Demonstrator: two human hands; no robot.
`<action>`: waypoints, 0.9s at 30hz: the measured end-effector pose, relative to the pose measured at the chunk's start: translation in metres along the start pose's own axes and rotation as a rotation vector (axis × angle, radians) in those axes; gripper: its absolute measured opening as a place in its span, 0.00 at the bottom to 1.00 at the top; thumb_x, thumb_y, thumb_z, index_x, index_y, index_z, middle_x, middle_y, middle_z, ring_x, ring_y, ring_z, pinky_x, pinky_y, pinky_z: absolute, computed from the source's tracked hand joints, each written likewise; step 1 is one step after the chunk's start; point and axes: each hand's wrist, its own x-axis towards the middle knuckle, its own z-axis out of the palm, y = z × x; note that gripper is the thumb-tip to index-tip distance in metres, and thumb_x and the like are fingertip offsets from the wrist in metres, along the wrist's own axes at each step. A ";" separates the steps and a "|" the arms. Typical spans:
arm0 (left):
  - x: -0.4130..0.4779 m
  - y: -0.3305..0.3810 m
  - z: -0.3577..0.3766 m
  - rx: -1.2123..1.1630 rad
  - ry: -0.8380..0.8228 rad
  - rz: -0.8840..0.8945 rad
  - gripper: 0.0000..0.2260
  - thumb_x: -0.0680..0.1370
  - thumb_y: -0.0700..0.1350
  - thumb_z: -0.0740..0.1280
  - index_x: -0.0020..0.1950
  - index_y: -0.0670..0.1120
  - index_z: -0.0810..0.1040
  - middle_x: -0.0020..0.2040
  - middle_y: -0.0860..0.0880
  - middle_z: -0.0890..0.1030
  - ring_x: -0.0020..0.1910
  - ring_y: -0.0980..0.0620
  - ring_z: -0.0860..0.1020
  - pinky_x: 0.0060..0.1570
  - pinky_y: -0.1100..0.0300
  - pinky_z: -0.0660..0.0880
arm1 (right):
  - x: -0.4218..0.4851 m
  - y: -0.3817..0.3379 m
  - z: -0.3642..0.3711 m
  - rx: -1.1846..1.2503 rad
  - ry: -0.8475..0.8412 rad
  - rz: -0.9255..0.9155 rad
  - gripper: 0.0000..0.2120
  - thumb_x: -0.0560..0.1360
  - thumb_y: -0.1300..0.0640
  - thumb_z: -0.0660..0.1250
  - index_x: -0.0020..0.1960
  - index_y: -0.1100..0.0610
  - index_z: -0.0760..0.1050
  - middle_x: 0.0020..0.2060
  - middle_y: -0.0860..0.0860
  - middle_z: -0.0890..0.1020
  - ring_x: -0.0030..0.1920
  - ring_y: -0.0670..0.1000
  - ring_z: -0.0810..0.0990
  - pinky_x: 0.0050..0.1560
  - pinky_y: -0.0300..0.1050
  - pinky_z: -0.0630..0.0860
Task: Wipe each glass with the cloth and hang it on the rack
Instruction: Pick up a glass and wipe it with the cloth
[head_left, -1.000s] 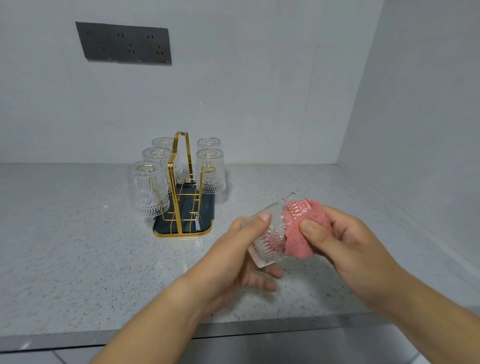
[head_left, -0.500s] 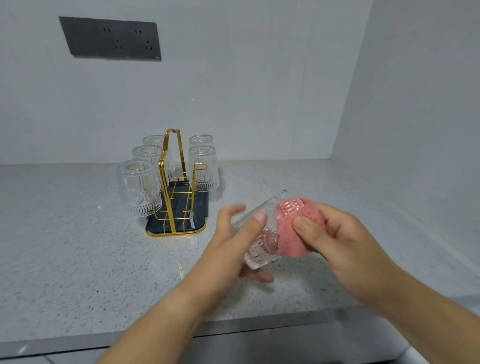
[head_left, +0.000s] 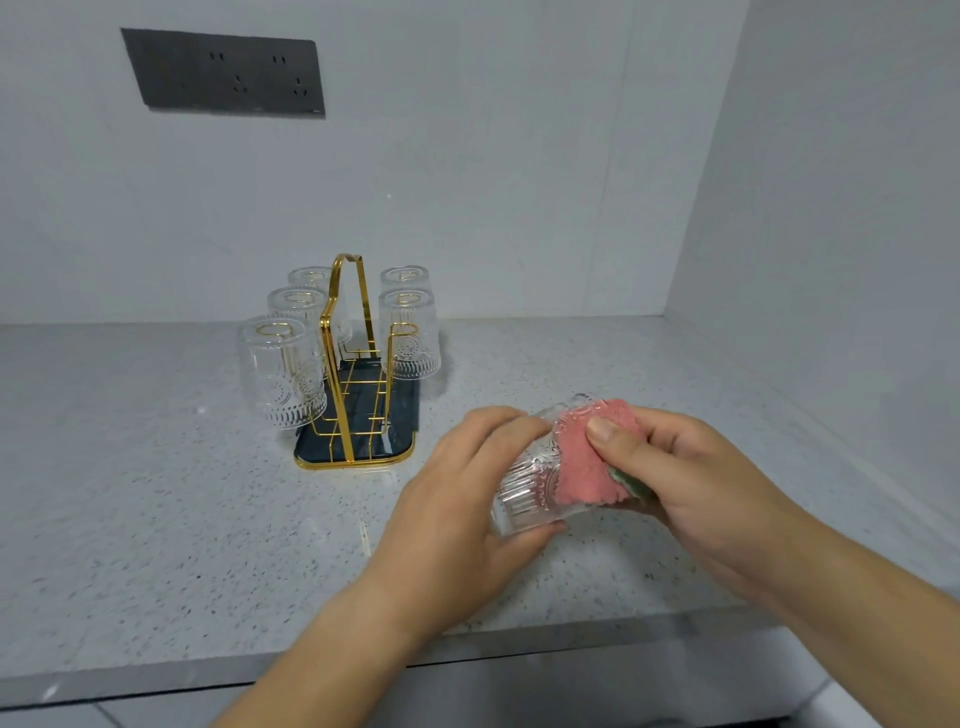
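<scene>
A clear patterned glass (head_left: 532, 486) lies on its side in the air above the counter, near the front right. My left hand (head_left: 457, 499) grips its base end. My right hand (head_left: 691, 483) holds a pink cloth (head_left: 587, 462) wrapped over the glass's mouth end, thumb pressing on the cloth. A gold wire rack (head_left: 353, 374) on a dark tray (head_left: 397, 444) stands behind and to the left. Several glasses hang upside down on the rack's prongs, the nearest glass (head_left: 283, 379) on its left side.
The speckled grey counter (head_left: 130, 493) ends in a front edge just below my wrists. White walls close the back and the right side. A dark socket panel (head_left: 223, 73) is on the back wall.
My left hand has shifted its grip round the glass's base, fingers now over the top. The cloth covers more of the glass. The view has tilted slightly.
</scene>
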 end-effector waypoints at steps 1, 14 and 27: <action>0.001 0.003 0.000 -0.011 -0.016 -0.045 0.33 0.70 0.56 0.78 0.72 0.60 0.67 0.63 0.60 0.72 0.62 0.60 0.75 0.59 0.57 0.78 | 0.000 0.001 0.000 -0.018 0.009 0.007 0.17 0.75 0.47 0.65 0.51 0.57 0.86 0.47 0.55 0.89 0.49 0.52 0.89 0.50 0.41 0.83; 0.019 0.003 -0.011 -1.389 0.184 -0.794 0.23 0.69 0.41 0.75 0.63 0.40 0.79 0.55 0.41 0.86 0.54 0.44 0.86 0.54 0.51 0.84 | 0.009 0.014 -0.010 0.153 0.338 0.014 0.17 0.84 0.49 0.58 0.65 0.54 0.80 0.56 0.54 0.88 0.60 0.55 0.86 0.70 0.58 0.73; 0.024 0.037 0.012 -1.140 0.267 -0.572 0.28 0.69 0.33 0.79 0.68 0.42 0.76 0.58 0.45 0.87 0.58 0.51 0.85 0.52 0.65 0.80 | 0.031 0.017 0.044 1.020 0.146 0.157 0.21 0.85 0.47 0.56 0.72 0.55 0.75 0.65 0.60 0.82 0.66 0.62 0.81 0.73 0.60 0.70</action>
